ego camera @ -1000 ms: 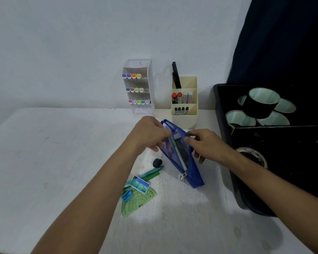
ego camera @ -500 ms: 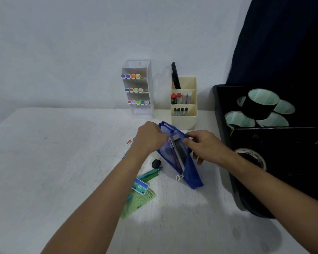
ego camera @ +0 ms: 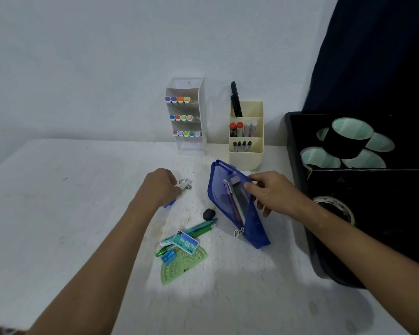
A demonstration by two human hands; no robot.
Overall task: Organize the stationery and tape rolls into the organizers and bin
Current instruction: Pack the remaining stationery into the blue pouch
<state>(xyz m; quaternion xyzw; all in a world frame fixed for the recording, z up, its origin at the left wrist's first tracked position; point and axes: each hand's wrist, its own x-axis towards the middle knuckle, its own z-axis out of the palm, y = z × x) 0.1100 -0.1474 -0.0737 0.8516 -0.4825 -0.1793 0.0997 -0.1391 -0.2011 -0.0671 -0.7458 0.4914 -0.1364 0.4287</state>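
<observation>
Two hands: both of yours are at mid-frame, over the white table (ego camera: pixel 58 213).
Left hand (ego camera: pixel 161 187): your fingers are curled round a small silvery item (ego camera: pixel 185 184) with a blue part (ego camera: pixel 169 203) showing under the palm; what it is cannot be told.
Right hand (ego camera: pixel 271 192): you pinch the top edge of the blue pouch (ego camera: pixel 228 201), holding its mouth open; pens show inside it.
Pouch: it stands tilted at the centre, just in front of the cream organizer (ego camera: pixel 246 139).
Loose stationery: lower centre, left of the pouch, lie a green protractor (ego camera: pixel 183 265), a staple box (ego camera: pixel 187 243) on top of it, a blue sharpener (ego camera: pixel 168 257), teal and green pens (ego camera: pixel 196 229) and a dark eraser (ego camera: pixel 208 213).
Organizers: the white organizer (ego camera: pixel 188 117) with coloured markers stands beside the cream one against the wall, upper centre.
Bin (ego camera: pixel 300 189): at the right edge, black, holding dark tape rolls (ego camera: pixel 348 137) at the back and a pale roll (ego camera: pixel 334 209) nearer you.
</observation>
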